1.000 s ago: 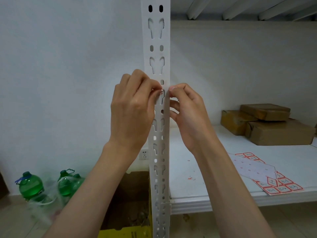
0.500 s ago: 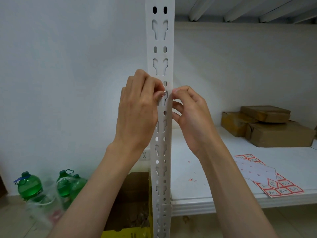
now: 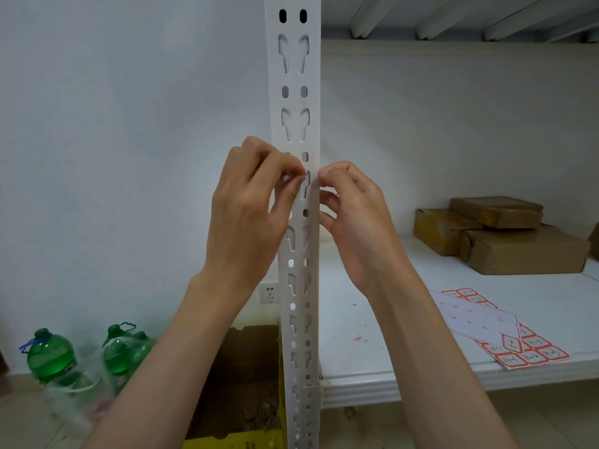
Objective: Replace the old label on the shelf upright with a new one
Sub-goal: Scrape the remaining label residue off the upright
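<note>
Now both hands at upright (image 3: 296, 124): left hand (image 3: 249, 209), right hand (image 3: 353, 215) flanking.

Soft, dim, even light with a cool grey cast; no glare. The shelf (image 3: 453, 319) recess darkens toward 1 o'clock, under the upper shelf. Faint shadows lie beside the boxes (image 3: 505, 238). Wide-angle bending shows at the edges. The bottles (image 3: 52, 354) at 8 o'clock look blurred; the centre is fairly sharp.

Cardboard boxes (image 3: 505, 234) on shelf (image 3: 421, 380); green bottles (image 3: 52, 354) below
</note>
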Motion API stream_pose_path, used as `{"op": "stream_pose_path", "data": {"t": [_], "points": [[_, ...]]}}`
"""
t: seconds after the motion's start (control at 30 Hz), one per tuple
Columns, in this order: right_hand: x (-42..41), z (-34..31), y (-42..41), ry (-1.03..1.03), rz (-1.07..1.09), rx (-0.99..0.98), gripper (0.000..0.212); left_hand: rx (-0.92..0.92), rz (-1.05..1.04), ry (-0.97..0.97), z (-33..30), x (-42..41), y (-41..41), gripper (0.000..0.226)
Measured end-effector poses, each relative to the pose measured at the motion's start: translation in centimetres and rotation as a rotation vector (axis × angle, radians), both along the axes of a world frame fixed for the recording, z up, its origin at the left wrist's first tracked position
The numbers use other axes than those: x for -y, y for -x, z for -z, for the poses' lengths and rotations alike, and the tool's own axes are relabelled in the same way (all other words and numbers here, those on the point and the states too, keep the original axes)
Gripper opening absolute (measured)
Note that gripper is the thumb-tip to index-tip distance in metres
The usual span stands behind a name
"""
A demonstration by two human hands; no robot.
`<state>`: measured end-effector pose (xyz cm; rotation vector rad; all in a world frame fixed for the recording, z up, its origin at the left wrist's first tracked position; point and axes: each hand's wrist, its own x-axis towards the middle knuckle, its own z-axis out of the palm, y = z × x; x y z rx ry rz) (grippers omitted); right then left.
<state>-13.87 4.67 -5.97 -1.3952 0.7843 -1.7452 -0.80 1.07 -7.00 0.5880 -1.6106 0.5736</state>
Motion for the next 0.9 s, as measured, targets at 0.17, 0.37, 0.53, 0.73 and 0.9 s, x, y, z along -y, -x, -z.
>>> {"op": "stream_pose_path", "data": {"t": [0.17, 0.37, 0.53, 0.73, 0.9], "points": [[0.1, 0.1, 0.0, 0.003, -0.001, 0.012, 0.019, -0.019, 0.009, 0.034, -0.1, -0.3, -0.3, 0.011], [0.1, 0.1, 0.0, 0.005, -0.028, 0.03, 0.018, 0.003, -0.059, 0.073, -0.6, -0.8, 0.1, 0.011], [-0.1, 0.0, 0.1, 0.006, -0.044, 0.041, 0.014, 0.015, -0.1, 0.112, -0.9, -1.1, 0.4, 0.011], [0.0, 0.0, 0.1, -0.001, -0.041, 0.037, 0.016, 0.035, -0.125, 0.13, -0.6, -0.5, 0.6, 0.011], [0.2, 0.1, 0.1, -0.006, -0.018, 0.012, 0.018, 0.044, -0.128, 0.12, -0.5, -0.2, 0.7, 0.011]]}}
